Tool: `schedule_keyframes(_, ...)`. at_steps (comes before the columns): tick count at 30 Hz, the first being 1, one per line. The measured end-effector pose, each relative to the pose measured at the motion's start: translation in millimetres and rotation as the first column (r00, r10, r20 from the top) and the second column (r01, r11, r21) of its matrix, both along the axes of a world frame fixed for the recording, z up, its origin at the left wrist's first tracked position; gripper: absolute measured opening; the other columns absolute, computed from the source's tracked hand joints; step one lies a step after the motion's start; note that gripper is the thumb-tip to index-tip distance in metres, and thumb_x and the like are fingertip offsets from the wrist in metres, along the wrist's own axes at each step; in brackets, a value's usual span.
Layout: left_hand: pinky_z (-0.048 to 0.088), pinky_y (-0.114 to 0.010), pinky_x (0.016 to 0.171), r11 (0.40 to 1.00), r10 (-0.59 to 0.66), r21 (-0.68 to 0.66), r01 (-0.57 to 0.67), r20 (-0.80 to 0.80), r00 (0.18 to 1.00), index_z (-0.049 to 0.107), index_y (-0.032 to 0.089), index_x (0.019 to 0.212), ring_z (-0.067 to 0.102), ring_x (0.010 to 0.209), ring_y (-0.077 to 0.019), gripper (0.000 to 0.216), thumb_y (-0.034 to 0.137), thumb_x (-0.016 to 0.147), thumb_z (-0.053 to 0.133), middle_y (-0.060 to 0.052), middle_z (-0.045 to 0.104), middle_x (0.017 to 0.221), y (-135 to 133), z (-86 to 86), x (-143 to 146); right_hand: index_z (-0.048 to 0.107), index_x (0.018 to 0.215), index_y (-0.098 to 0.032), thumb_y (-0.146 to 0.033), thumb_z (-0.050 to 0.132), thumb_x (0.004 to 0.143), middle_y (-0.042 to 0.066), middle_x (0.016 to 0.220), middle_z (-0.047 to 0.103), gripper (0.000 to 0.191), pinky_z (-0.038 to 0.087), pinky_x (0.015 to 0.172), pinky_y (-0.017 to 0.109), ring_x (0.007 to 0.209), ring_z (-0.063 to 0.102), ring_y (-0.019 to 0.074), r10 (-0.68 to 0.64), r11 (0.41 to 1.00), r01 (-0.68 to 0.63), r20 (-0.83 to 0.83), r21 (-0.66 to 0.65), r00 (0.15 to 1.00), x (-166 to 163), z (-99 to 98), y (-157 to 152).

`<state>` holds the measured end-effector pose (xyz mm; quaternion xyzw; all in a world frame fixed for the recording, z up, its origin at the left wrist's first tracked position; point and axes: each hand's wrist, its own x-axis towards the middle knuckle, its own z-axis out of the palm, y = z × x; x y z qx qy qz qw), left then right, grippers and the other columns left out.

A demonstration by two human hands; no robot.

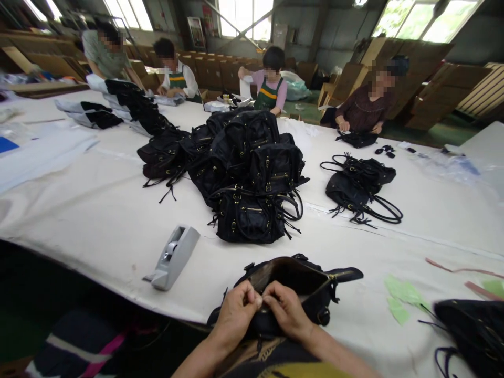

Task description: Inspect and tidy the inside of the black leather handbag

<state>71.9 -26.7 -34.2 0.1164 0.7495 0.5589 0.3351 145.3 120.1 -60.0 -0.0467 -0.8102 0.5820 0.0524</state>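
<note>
Hands meet at the near edge of the table (98,220), low in the view. The left hand (236,310) comes up from the bottom, fingers curled in, thumb and fingertips pinched shut on the near rim of a black handbag (303,283). The right hand (287,312) reaches in from the right, its forearm slanting across the lower right, fingers bent and pinching the same rim, touching the left hand. Both wrists are low, knuckles up. The handbag lies at the table's near edge with its mouth gaping open toward the far side, showing a brown lining.

To the left of the hands a grey tape dispenser (173,257) sits on bare cloth, with open surface around it and farther left. To the right lie green paper scraps (401,299), and another dark bag (472,331) fills the near right corner, close to the right forearm.

Farther off, at the table's middle, a large pile of black handbags (244,168) stands well apart from the hands, with a clear strip of white cloth between. Two more bags with long handles (358,186) lie to the right of the pile. At the far edge four people sit or lean at work, cardboard boxes (413,84) stacked behind them.
</note>
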Motion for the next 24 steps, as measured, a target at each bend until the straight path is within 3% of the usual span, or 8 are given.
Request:
schedule_keyframes(4, 0.036, -0.025, 0.064, 0.952, -0.23, -0.252, 0.175, -0.209, 0.95, 0.049, 0.021, 0.067, 0.054, 0.066, -0.0134, 0.013, 0.011, 0.074, 0.045, 0.003, 0.057, 0.066, -3, 10.7, -8, 0.058, 0.08, -0.018, -0.024, 0.05, 0.086, -0.001, 0.074, 0.06, 0.012, 0.04, 0.064, 0.022, 0.069, 0.054, 0.0121, 0.063, 0.992, -0.046, 0.137, -0.121, 0.989, -1, -9.3, -3)
schedule_keyframes(9, 0.038, -0.023, 0.061, 0.871, -0.386, -0.432, 0.232, -0.31, 0.869, 0.05, 0.022, 0.07, 0.056, 0.065, -0.0128, 0.025, 0.0, 0.069, 0.038, 0.003, 0.058, 0.065, -5, 13.5, -10, 0.057, 0.076, -0.017, -0.022, 0.046, 0.086, 0.001, 0.075, 0.061, 0.015, 0.039, 0.064, 0.022, 0.07, 0.054, 0.0128, 0.071, 0.996, -0.078, 0.168, 0.037, 0.983, 0, -20.0, -4)
schedule_keyframes(12, 0.044, -0.023, 0.062, 0.852, -0.428, -0.478, 0.213, -0.402, 0.81, 0.052, 0.022, 0.075, 0.059, 0.066, -0.0137, 0.024, 0.003, 0.076, 0.038, 0.002, 0.061, 0.069, -10, 11.1, -10, 0.059, 0.082, -0.018, -0.023, 0.042, 0.089, 0.001, 0.078, 0.063, 0.019, 0.04, 0.067, 0.023, 0.074, 0.056, 0.0134, 0.074, 0.979, -0.109, 0.2, 0.171, 0.977, 1, -8.4, 2)
schedule_keyframes(15, 0.052, -0.029, 0.078, 0.878, -0.444, -0.451, 0.163, -0.637, 0.63, 0.056, 0.023, 0.094, 0.063, 0.09, -0.0178, 0.015, 0.02, 0.086, 0.043, -0.005, 0.065, 0.096, -21, 5.3, -17, 0.061, 0.093, -0.018, -0.028, 0.041, 0.091, 0.005, 0.09, 0.064, 0.022, 0.041, 0.075, 0.026, 0.084, 0.057, 0.0164, 0.03, 0.901, -0.123, 0.224, 0.417, 0.974, 5, 13.7, 17)
schedule_keyframes(17, 0.052, -0.039, 0.087, 0.894, -0.442, -0.431, 0.125, -0.796, 0.414, 0.057, 0.024, 0.104, 0.058, 0.108, -0.0244, 0.022, 0.034, 0.085, 0.051, -0.009, 0.061, 0.115, -31, -2.9, -25, 0.062, 0.092, -0.016, -0.033, 0.044, 0.091, 0.008, 0.094, 0.064, 0.025, 0.041, 0.079, 0.029, 0.088, 0.057, 0.0198, -0.008, 0.8, -0.155, 0.268, 0.58, 0.963, 11, 26.9, 29)
schedule_keyframes(20, 0.054, -0.049, 0.083, 0.879, -0.476, -0.464, 0.109, -0.866, 0.149, 0.057, 0.024, 0.109, 0.057, 0.108, -0.0318, 0.036, 0.042, 0.078, 0.059, -0.012, 0.06, 0.116, -43, -20.2, -41, 0.063, 0.081, -0.012, -0.041, 0.045, 0.09, 0.012, 0.082, 0.065, 0.035, 0.042, 0.073, 0.032, 0.081, 0.057, 0.0227, -0.043, 0.677, -0.244, 0.368, 0.695, 0.929, 23, 38.3, 39)
schedule_keyframes(22, 0.056, -0.047, 0.081, 0.863, -0.501, -0.486, 0.134, -0.858, 0.114, 0.057, 0.022, 0.111, 0.058, 0.107, -0.031, 0.037, 0.041, 0.079, 0.059, -0.013, 0.059, 0.115, -48, -31.0, -50, 0.063, 0.079, -0.012, -0.045, 0.043, 0.091, 0.012, 0.076, 0.065, 0.04, 0.041, 0.069, 0.032, 0.074, 0.056, 0.0223, -0.024, 0.642, -0.273, 0.375, 0.716, 0.927, 31, 40.9, 40)
schedule_keyframes(24, 0.057, -0.04, 0.08, 0.861, -0.504, -0.48, 0.168, -0.849, 0.159, 0.059, 0.021, 0.106, 0.058, 0.107, -0.028, 0.03, 0.038, 0.081, 0.056, -0.014, 0.055, 0.116, -49, -37.7, -58, 0.063, 0.08, -0.012, -0.048, 0.045, 0.089, 0.011, 0.076, 0.064, 0.041, 0.04, 0.065, 0.032, 0.072, 0.055, 0.0216, 0.019, 0.633, -0.273, 0.338, 0.724, 0.941, 36, 41.8, 40)
